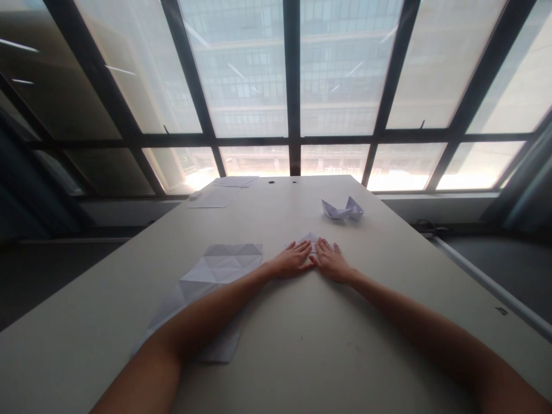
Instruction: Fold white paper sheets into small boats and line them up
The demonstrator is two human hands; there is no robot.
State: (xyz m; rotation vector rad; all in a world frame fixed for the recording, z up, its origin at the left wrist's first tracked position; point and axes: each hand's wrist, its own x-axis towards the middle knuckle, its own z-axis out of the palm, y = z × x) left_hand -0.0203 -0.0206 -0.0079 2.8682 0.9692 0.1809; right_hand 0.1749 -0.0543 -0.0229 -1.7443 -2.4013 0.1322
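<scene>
A folded piece of white paper [309, 236] lies flat on the table, its pointed top showing beyond my fingers. My left hand [294, 260] rests palm down on its left part, fingers stretched out. On the right part lies my right hand [331, 260], also flat with the fingers extended. The thumbs come close together at the near side. Most of the paper is hidden under both hands. Beyond my right hand stands a folded paper boat [344, 209]. A large creased sheet of paper [215, 267] lies to the left, partly covered by my left forearm.
Several flat white sheets [209, 199] lie at the far left of the long white table [328, 345]. Two dark round holes [271, 182] show near its far edge. Large dark-framed windows [293, 86] rise behind it, with curtains at both sides.
</scene>
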